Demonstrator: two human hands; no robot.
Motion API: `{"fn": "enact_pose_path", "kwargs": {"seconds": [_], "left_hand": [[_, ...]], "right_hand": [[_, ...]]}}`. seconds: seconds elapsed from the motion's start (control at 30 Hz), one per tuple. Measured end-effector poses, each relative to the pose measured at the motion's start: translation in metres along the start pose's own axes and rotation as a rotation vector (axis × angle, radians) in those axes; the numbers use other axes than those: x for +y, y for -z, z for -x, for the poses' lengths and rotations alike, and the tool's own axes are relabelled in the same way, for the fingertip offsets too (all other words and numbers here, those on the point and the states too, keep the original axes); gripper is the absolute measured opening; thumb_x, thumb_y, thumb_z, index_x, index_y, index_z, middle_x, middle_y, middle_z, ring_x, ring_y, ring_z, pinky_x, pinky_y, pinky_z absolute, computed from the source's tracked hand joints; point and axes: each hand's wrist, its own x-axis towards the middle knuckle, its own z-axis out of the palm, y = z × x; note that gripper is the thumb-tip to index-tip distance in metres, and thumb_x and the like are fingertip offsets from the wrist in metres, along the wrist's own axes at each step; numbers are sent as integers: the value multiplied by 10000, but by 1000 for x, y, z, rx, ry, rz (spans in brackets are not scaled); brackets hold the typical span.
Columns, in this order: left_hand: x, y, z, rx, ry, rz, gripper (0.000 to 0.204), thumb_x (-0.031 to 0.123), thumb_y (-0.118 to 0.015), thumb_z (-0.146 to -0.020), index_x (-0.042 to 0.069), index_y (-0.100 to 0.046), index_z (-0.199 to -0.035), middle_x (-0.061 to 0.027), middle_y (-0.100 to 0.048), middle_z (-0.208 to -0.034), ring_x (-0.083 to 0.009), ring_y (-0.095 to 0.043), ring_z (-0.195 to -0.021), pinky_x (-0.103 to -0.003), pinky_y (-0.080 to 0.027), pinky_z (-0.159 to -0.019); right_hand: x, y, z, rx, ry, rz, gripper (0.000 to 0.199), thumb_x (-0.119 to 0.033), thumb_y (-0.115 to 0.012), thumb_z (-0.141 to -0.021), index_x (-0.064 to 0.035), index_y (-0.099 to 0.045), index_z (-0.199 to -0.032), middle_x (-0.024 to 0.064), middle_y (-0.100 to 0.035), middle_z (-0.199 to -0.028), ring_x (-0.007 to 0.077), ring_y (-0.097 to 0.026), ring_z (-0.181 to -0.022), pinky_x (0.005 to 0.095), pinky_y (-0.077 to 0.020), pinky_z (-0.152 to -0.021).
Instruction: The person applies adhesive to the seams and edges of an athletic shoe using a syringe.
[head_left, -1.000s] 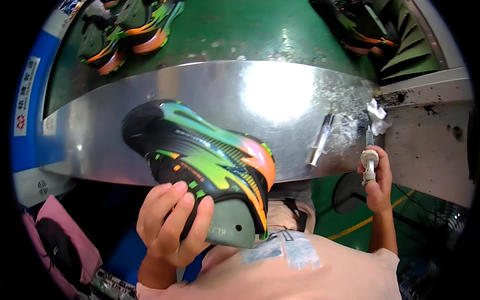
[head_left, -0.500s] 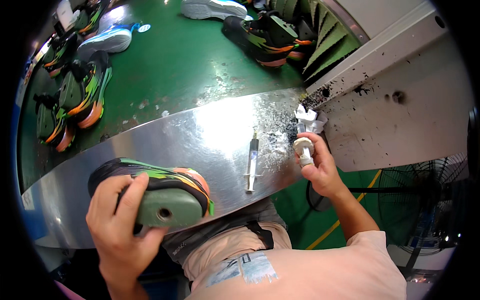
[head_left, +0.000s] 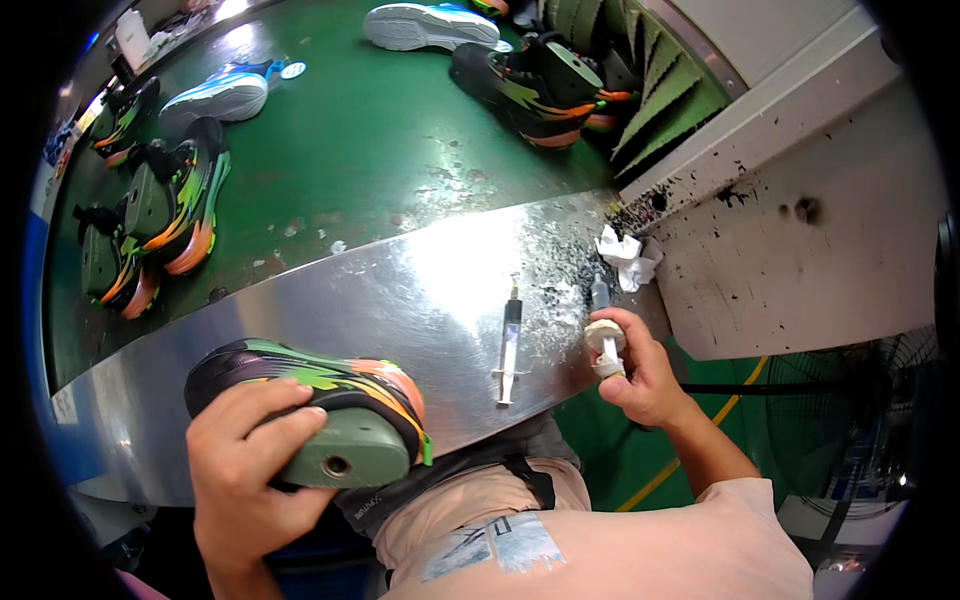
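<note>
My left hand [head_left: 255,455] grips a black shoe [head_left: 300,372] with green and orange streaks, tilted on its side over the near edge of the metal ledge. A green shoe last [head_left: 350,450] with a round hole fills its opening. In my right hand [head_left: 645,375] is a syringe [head_left: 608,345], its flange and plunger end wrapped in whitish material. Its grey barrel points away from me, toward crumpled white paper [head_left: 628,258]. Between my hands a second syringe [head_left: 510,345], with dark contents near its tip, lies on the metal ledge [head_left: 290,300].
Beyond the ledge, a green surface [head_left: 330,150] carries several similar shoes [head_left: 180,200] at left and another [head_left: 535,90] at the far right. Blue-and-white shoes [head_left: 430,27] lie farther back. A black-spattered metal panel [head_left: 780,240] and a fan [head_left: 850,400] stand at right.
My right hand has drawn the syringe slightly toward me, away from the paper. My left fingers have shifted on the shoe. A dark shoe at the far left no longer shows; the view has shifted slightly.
</note>
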Motion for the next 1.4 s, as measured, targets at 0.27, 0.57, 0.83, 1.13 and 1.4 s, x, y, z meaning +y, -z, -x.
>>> {"fn": "enact_pose_path", "kwargs": {"seconds": [0.27, 0.57, 0.83, 1.13, 1.4], "left_hand": [[35, -15, 35, 189, -125, -54, 323, 106, -665, -490, 26, -627, -800, -148, -638, -892, -347, -637, -831, -444, -530, -748], [42, -54, 50, 267, -193, -76, 126, 62, -640, -670, 98, -622, -789, -101, -652, -927, -266, -629, -890, -396, -549, -788], [59, -62, 55, 337, -163, -73, 90, 80, -630, -697, 104, -623, -783, -87, -666, -933, -244, -630, -892, -377, -538, -812], [67, -68, 47, 346, -187, -69, 99, 72, -630, -703, 112, -619, -794, -76, -665, -939, -228, -630, -914, -361, -529, -830], [80, -63, 42, 313, -191, -42, 115, 79, -631, -685, 113, -626, -794, -75, -670, -920, -223, -635, -901, -357, -525, -834]], "right_hand": [[-9, 15, -2, 68, 16, 53, 622, -323, -685, -758, -49, -424, -1252, 43, -561, -966, 108, -518, -832, 245, -437, -726], [-108, 8, -30, -372, 117, -780, 744, -673, -513, -798, -69, -366, -1207, 70, -528, -699, 86, -452, -500, 213, -341, -410], [-133, -70, -68, -817, -37, -1070, 1109, -912, -305, -640, 16, -324, -1248, 51, -479, -696, 67, -293, -508, 200, -252, -444], [-131, -77, -79, -817, -77, -1049, 1158, -940, -255, -621, 24, -319, -1260, 38, -453, -685, 53, -244, -507, 189, -218, -456], [-140, -66, -72, -818, 30, -915, 1187, -919, -376, -592, 86, -350, -1223, 17, -438, -710, 37, -330, -576, 167, -250, -492]]}}
